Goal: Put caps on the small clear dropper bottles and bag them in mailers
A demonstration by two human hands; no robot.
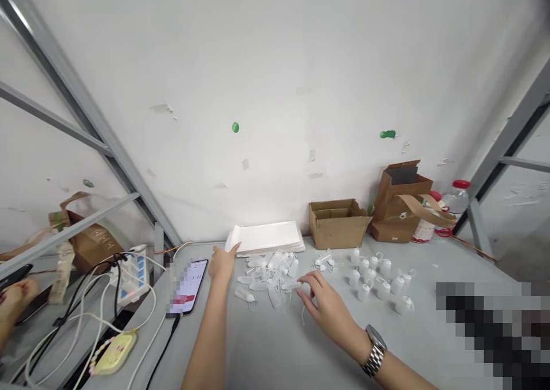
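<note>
My left hand (222, 262) reaches to the near left corner of a stack of white sheets (268, 236) and its fingertips touch the curled edge. My right hand (323, 303), with a metal watch on the wrist, rests over the table with fingers spread, its fingertips at a small clear plastic bottle (296, 285). Between the hands lies a loose heap of clear small bottles (270, 272). To the right stand several white capped bottles (378, 278) upright on the grey table (266, 350).
A phone (189, 287) with a lit screen lies left of my left hand, cabled. Power strips and white cables (129, 275) crowd the left. An open cardboard box (337, 223), brown paper bags (401, 204) and a red-lidded jar (456, 197) stand by the wall. Another person's hand (15, 298) shows at far left.
</note>
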